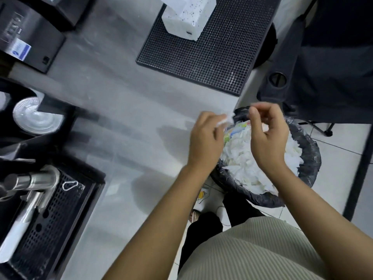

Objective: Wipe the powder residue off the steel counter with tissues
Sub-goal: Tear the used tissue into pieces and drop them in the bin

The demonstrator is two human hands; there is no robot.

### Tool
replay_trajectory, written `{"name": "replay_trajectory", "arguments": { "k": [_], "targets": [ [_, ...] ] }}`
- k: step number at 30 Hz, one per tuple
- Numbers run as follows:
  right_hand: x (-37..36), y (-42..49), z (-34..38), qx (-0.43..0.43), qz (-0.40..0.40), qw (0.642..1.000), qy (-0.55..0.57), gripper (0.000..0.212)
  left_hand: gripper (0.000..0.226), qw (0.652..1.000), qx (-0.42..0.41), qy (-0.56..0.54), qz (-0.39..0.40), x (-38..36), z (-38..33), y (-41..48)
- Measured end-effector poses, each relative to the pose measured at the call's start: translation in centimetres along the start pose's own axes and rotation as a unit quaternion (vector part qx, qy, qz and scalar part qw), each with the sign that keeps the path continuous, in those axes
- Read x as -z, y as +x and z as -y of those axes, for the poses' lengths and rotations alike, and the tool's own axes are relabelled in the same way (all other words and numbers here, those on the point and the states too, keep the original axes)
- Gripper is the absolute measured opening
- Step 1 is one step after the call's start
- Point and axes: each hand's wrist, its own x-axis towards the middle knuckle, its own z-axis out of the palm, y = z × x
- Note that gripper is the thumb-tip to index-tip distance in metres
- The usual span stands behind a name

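White tissue (224, 120) crumpled, left hand (204, 136) pinching.

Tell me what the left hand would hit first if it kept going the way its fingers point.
Likely the black bin liner rim just past the left hand and its pinched tissue scrap, though depth is unclear; the hand may pass above it.
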Motion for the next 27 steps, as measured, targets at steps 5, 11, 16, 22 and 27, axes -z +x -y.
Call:
{"name": "replay_trajectory", "arguments": {
  "k": [5, 11, 16, 22, 27],
  "targets": [
    [-0.9, 5.1, -1.3, 0.090, 0.113, 0.973, -0.178, 0.030, 0.015, 0.978, 0.128, -0.113, -0.121, 4.9, 3.5, 3.3],
    [-0.5, 5.6, -3.3, 0.139, 0.129, 0.951, -0.245, 0.038, 0.024, 0.949, 0.201, 0.081, -0.230, 12.5, 12.4, 9.9],
    [-0.4, 5.6, -3.7, 0.166, 0.109, 0.942, -0.272, 0.050, 0.028, 0.961, 0.130, 0.115, -0.214, 9.2, 10.0, 9.8],
    [-1.0, 5.1, -4.3, 0.169, 0.078, 0.944, -0.271, 0.060, 0.029, 0.986, 0.029, 0.084, -0.144, 2.0, 3.5, 5.7],
    [-0.9, 5.2, -4.4, 0.162, 0.085, 0.943, -0.277, 0.066, 0.020, 1.000, 0.009, -0.027, -0.011, 0.3, 0.7, 4.9]
  ]
}}
